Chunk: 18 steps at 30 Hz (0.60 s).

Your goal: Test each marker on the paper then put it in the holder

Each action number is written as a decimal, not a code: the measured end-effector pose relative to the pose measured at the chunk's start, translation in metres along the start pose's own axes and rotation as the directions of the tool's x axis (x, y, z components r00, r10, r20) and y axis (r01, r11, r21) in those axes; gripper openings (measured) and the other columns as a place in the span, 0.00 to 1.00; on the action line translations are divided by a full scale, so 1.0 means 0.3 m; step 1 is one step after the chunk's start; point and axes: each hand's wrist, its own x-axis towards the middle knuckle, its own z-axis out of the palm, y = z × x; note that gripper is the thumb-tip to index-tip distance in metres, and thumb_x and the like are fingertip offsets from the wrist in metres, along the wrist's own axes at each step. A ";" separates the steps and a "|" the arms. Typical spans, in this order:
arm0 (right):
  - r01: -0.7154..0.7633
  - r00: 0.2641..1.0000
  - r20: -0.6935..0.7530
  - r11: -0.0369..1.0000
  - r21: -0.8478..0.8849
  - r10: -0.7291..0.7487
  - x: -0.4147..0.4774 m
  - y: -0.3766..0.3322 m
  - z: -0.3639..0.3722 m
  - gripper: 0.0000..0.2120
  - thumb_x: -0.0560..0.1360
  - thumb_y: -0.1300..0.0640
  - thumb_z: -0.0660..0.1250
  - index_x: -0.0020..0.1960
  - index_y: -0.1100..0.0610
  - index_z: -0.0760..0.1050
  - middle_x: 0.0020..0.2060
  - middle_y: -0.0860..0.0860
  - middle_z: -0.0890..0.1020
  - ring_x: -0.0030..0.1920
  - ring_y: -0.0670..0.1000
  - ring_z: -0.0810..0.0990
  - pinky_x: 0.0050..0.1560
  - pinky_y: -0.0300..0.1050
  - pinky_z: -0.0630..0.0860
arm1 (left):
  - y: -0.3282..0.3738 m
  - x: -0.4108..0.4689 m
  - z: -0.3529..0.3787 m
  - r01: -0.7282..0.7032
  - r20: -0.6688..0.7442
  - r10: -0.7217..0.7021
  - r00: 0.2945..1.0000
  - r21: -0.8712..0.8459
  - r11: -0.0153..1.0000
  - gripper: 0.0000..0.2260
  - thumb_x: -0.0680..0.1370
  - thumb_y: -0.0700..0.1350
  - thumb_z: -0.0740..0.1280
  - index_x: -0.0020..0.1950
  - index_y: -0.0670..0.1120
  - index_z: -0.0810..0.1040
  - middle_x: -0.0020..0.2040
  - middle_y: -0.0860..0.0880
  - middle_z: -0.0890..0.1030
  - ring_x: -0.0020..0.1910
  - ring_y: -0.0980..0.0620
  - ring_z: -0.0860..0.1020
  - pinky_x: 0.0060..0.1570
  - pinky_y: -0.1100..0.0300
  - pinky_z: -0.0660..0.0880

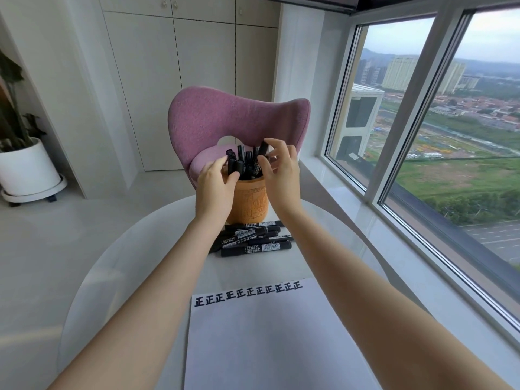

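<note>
My left hand [215, 184] grips the holder [250, 201] at its rim, I think to keep it steady. My right hand [281, 170] pinches one black marker [263, 149] just above the holder, among those standing inside. In front of the holder lies a pile [253, 239] of black, white-labelled markers, then the paper [267, 333].
</note>
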 end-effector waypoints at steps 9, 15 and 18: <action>0.110 0.968 0.242 0.978 -0.180 -0.065 0.007 0.027 0.000 0.15 0.77 0.61 0.66 0.63 0.55 0.74 0.51 0.49 0.68 0.39 0.48 0.73 0.47 0.51 0.78 | 0.001 0.002 0.009 0.005 -0.033 -0.006 0.999 -0.008 1.000 0.20 0.76 0.43 0.67 0.68 0.43 0.71 0.60 0.41 0.78 0.59 0.42 0.75 0.61 0.47 0.71; 0.045 0.984 0.174 0.997 -0.056 -0.035 -0.034 0.044 -0.024 0.21 0.77 0.66 0.62 0.69 0.54 0.69 0.52 0.51 0.67 0.37 0.35 0.72 0.45 0.25 0.68 | -0.014 -0.020 -0.005 -0.004 -0.046 0.000 0.999 -0.076 0.997 0.19 0.75 0.42 0.68 0.66 0.43 0.72 0.62 0.45 0.77 0.60 0.48 0.76 0.61 0.56 0.72; 0.025 0.990 0.142 0.999 -0.038 -0.019 -0.069 0.044 -0.050 0.17 0.78 0.65 0.62 0.65 0.56 0.72 0.50 0.51 0.70 0.39 0.36 0.72 0.45 0.28 0.69 | -0.018 -0.056 -0.024 -0.036 -0.083 0.028 0.996 -0.098 0.995 0.17 0.75 0.40 0.68 0.63 0.42 0.74 0.61 0.45 0.76 0.57 0.50 0.76 0.53 0.71 0.71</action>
